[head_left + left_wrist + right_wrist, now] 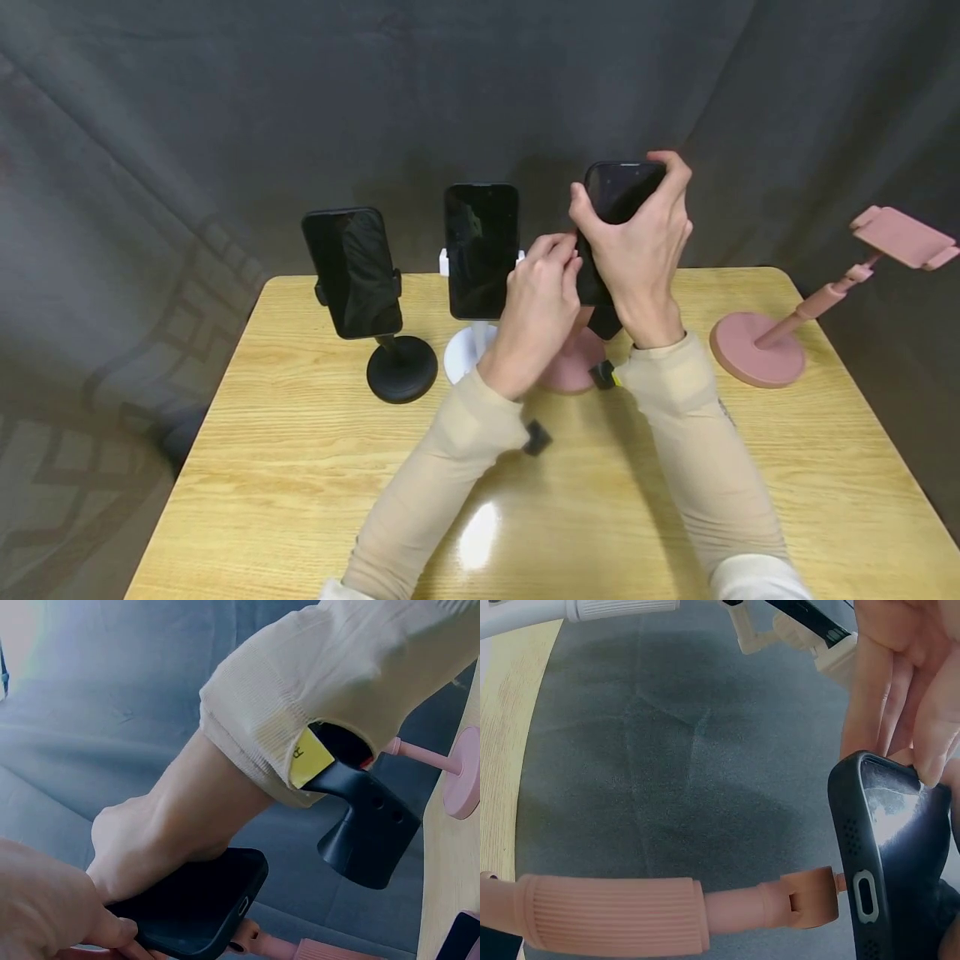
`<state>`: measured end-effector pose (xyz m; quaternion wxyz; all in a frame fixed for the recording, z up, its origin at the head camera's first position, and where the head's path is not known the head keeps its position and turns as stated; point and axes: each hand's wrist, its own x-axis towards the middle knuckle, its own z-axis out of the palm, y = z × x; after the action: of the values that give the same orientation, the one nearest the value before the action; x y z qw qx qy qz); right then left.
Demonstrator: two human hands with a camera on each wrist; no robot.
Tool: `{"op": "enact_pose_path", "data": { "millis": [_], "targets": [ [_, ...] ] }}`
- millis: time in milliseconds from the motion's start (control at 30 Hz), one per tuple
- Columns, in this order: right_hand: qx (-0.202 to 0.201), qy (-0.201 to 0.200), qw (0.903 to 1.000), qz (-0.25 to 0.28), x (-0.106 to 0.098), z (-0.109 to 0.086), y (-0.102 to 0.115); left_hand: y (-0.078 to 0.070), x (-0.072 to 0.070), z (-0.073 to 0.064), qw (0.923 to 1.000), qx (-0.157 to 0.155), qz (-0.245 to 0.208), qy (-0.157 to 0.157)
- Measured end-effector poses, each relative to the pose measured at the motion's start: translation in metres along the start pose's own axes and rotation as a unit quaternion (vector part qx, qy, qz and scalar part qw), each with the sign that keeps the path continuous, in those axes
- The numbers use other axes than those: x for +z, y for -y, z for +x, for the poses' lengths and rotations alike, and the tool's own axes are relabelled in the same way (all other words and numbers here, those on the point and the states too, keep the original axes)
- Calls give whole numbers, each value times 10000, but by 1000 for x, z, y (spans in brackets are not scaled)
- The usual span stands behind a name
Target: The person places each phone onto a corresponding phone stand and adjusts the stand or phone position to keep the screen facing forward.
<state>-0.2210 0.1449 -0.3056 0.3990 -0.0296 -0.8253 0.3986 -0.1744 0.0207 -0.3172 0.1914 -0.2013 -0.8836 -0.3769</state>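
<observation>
A black smartphone [618,187] stands upright over a pink phone stand [615,913], whose arm meets it from behind. My right hand [637,242] grips this phone across its screen, thumb at the left edge and fingers at the right edge near the top. My left hand [540,304] pinches at the phone's left edge, where a bit of the stand's pink holder shows under the fingers in the left wrist view. Its thumb [931,766] lies at the front edge of the phone. Most of the holder is hidden behind phone and hands.
Left of my hands, one phone [483,250] sits in a white stand [459,354] and another phone [354,273] in a black stand [402,371]. A second pink stand [757,350] with a bare holder stands at the right. All are on a wooden table [315,483] before a dark curtain.
</observation>
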Motion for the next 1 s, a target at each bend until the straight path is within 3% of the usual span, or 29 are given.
{"op": "enact_pose_path", "data": {
  "millis": [433, 1000],
  "targets": [
    [67, 20, 10000, 11, 1, 0, 1, 0, 10, -6, 9979, 226, 220, -560],
    [-44, 202, 9997, -148, 2, 2, 3, 0, 15, -10, 9971, 179, 385, -638]
  ]
}}
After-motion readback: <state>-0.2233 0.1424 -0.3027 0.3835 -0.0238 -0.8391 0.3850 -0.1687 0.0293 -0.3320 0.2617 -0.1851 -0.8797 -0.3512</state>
